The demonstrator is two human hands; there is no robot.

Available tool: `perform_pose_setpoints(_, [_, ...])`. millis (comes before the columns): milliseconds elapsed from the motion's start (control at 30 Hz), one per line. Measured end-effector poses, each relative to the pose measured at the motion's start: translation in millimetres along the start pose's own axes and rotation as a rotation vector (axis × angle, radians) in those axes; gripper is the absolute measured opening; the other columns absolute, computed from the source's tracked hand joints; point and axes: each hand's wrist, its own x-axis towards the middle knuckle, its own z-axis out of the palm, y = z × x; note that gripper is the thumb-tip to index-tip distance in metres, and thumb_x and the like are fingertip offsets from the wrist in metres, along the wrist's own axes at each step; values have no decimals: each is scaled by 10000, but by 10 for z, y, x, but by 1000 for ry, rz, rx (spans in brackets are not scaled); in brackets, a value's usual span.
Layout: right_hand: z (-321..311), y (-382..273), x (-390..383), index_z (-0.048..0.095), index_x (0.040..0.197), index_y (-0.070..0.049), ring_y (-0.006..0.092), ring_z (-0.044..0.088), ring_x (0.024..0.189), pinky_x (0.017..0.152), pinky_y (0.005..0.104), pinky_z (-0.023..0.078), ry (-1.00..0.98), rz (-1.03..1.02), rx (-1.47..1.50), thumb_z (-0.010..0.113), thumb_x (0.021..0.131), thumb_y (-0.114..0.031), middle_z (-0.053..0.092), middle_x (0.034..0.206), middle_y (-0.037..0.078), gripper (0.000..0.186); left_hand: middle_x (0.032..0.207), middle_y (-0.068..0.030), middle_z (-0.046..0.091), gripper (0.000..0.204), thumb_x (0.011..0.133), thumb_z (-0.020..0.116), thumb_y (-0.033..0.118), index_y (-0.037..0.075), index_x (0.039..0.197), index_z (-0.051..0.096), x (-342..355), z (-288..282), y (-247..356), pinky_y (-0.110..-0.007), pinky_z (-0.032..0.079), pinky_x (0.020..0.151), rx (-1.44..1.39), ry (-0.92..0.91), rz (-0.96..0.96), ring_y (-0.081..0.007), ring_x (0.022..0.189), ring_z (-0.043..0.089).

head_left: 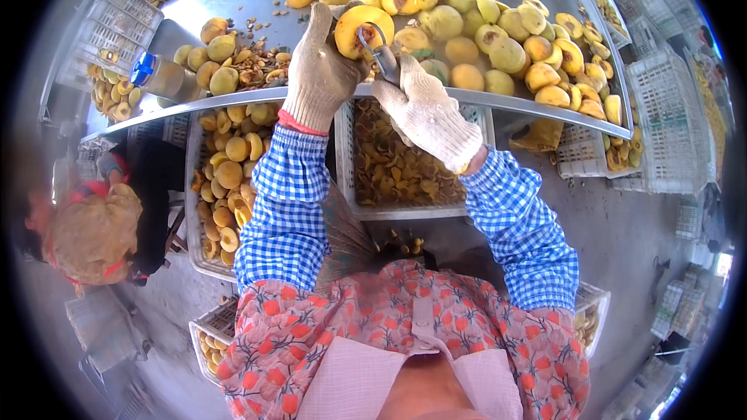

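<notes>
My left hand [320, 74], in a cream knitted glove, grips a halved yellow peach [347, 29] with its cut face and reddish-brown centre showing. In my gloved right hand [429, 115] is a pitting tool [387, 64] with a dark handle and a looped metal blade. The loop rests at the peach's centre; how deep it goes I cannot tell. Both hands are above the near edge of a metal table [257, 0]. Just beyond them lies a heap of whole and cut peaches [506, 31].
Left on the table are loose pits and scraps [253, 62] and a clear bottle with a blue cap [173, 80]. Below the edge sit a crate of peach halves [228, 175] and a crate of peelings [405, 167]. Another person [97, 237] is at the left; stacked crates [669, 117] stand right.
</notes>
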Motion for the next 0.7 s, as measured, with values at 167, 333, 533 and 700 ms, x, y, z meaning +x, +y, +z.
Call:
perform_pose_setpoints(167, [-19, -60, -306, 626, 1101, -55, 365, 624, 845, 657, 462, 519, -45, -40, -249, 643, 837, -66, 500, 1019, 232, 265, 1200, -175, 604, 455, 911, 594, 18, -31, 1329, 420, -105, 155, 223, -280, 542, 846, -826, 123, -320, -232, 1078, 625])
perform_pose_setpoints(333, [-27, -381, -373, 472, 1111, -5, 443, 638, 770, 632, 503, 502, 109, 65, -125, 589, 917, -201, 612, 787, 275, 299, 1356, -269, 507, 807, 728, 684, -117, -84, 1448, 320, -198, 271, 122, -331, 489, 1004, 166, 79, -39, -338, 1258, 532])
perform_pose_setpoints(533, [-47, -312, -437, 554, 1065, 44, 345, 656, 682, 570, 423, 534, -99, 150, -75, 590, 886, -165, 579, 850, 234, 277, 1239, -218, 586, 587, 845, 674, 22, -53, 1371, 426, -227, 280, 409, -316, 555, 832, 499, 126, 234, -262, 994, 654])
perform_pose_setpoints(700, [145, -355, -409, 440, 1268, 24, 397, 653, 722, 607, 469, 520, 198, 93, -251, 568, 923, -196, 608, 748, 222, 429, 1161, -187, 623, 500, 1026, 464, 382, -48, 1278, 515, -154, 463, 577, -317, 544, 839, -159, 321, -36, -246, 1006, 643])
